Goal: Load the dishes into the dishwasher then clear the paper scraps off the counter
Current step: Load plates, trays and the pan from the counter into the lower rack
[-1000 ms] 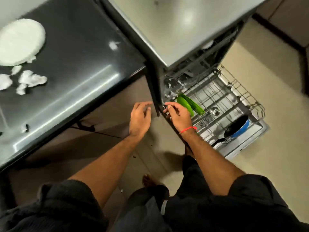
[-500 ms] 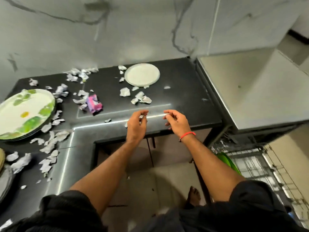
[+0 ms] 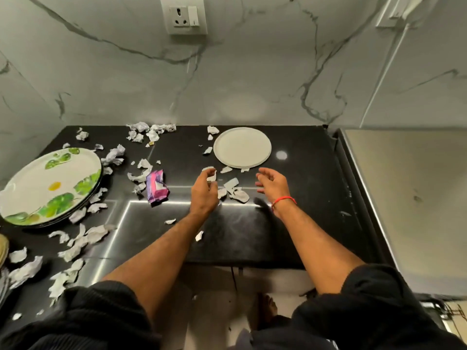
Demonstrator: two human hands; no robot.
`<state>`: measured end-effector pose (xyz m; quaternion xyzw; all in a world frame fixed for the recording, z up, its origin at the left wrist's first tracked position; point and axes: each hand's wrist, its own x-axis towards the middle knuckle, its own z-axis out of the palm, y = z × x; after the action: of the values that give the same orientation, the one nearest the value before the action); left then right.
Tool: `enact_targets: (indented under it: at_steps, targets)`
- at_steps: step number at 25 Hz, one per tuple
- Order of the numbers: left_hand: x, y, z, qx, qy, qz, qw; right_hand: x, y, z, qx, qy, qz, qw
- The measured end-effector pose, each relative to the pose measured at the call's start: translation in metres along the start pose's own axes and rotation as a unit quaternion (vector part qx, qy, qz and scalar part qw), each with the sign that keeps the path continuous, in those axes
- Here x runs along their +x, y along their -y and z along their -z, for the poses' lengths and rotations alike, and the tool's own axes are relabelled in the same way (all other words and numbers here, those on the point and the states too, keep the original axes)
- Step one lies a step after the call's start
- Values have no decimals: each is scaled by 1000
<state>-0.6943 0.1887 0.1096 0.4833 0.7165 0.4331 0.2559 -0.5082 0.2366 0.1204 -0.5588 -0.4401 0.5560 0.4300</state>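
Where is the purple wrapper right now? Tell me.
In the head view, the purple wrapper lies on the black counter, left of the left hand, right of the green-leaf plate, paper scraps against its left edge.

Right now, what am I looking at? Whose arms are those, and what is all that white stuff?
There is no machine here. A person wears a camera on their head, so you see their own two arms from above, reaching over a black counter. The left hand pinches a small paper scrap in its fingertips. The right hand, the one with a red wrist thread, hangs just above the counter with loose fingers and holds nothing. The white stuff is torn paper scraps, scattered all over. There is also a plain white plate near the wall, a leaf-patterned plate on the left, and a purple wrapper.
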Motion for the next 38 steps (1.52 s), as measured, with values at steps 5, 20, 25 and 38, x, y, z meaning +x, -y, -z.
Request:
enact_targets:
  at_steps: [5,20,25,38]
  targets:
    - [73,1,-33,78,35,63,994,81,14,35,-265,48,26,963]
    - [151,-14,-77,143,-9,344,928,124,6,66,-397,175,8,901]
    - [133,-48,-64,-145,-85,247,954,103,-7,74,-279,122,-11,952]
    - [-10,-54,6,-138,136,216,957,-85,-48,96,124,-121,25,985]
